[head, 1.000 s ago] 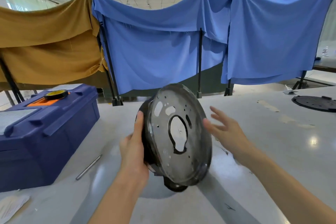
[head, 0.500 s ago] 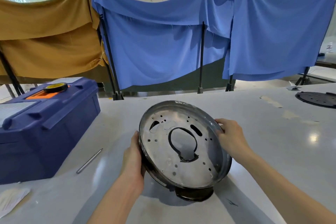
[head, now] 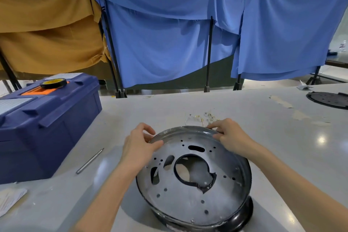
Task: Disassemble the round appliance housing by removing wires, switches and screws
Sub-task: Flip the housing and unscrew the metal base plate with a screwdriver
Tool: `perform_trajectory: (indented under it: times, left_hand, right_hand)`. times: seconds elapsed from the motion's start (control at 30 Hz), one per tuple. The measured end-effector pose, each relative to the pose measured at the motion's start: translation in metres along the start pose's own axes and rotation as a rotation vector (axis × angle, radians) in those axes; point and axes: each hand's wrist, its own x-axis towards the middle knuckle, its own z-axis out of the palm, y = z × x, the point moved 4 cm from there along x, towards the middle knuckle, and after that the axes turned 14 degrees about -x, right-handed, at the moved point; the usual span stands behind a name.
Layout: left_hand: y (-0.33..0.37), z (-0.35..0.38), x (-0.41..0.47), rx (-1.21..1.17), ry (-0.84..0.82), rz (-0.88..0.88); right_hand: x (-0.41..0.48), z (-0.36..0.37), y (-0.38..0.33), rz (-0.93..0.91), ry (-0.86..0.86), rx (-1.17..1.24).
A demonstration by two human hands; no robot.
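The round housing has a dull silver-grey plate dotted with small dark holes and larger dark cut-outs, set in a glossy black rim. The desk is pale grey with light reflections and a few beige patches. The toolbox is navy blue with an orange inset and a black-and-yellow disc on its lid. Behind hang a mustard-brown cloth and two plain blue cloths. The small parts past the housing look gold and white, though blurred.

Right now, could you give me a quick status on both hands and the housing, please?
Left hand and right hand both gripping far rim of round housing. Housing tilted, near edge on table. Loose wires just beyond; nothing blocking.
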Motion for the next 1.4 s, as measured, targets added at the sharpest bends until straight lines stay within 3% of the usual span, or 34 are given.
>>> perform_trajectory:
  times: [0.27,0.33,0.43,0.5,0.7,0.83,0.93,1.07,1.23,1.4]
  left_hand:
    - [0.009,0.003,0.01,0.687,0.032,0.174]
    - [0.009,0.003,0.014,0.705,0.016,0.204]
    - [0.002,0.007,0.017,0.625,-0.074,0.227]
    - [-0.002,0.009,0.017,0.598,-0.098,0.237]
    - [-0.005,0.011,0.02,0.649,-0.067,0.269]
    - [-0.005,0.011,0.02,0.654,-0.051,0.279]
    - [-0.004,0.011,0.019,0.661,-0.042,0.276]
    - [-0.004,0.011,0.02,0.658,-0.044,0.261]
    - [-0.003,0.013,0.018,0.659,-0.057,0.216]
    - [0.001,0.013,0.016,0.692,-0.079,0.183]
  right_hand:
    - [0.008,0.008,-0.01,-0.092,-0.092,0.145]
    - [0.009,0.009,-0.01,-0.075,-0.08,0.243]
    - [0.015,0.004,0.009,0.101,0.083,0.416]
    - [0.015,0.0,0.026,0.187,0.173,0.299]
    - [0.005,0.006,0.053,0.385,0.164,-0.188]
    - [-0.004,0.016,0.062,0.502,0.069,-0.196]
    - [-0.007,0.02,0.067,0.521,0.106,-0.173]
    - [-0.007,0.013,0.073,0.561,0.228,-0.095]
    - [-0.013,-0.021,0.061,0.468,0.612,0.082]
    - [-0.008,-0.045,0.022,0.235,0.476,0.604]
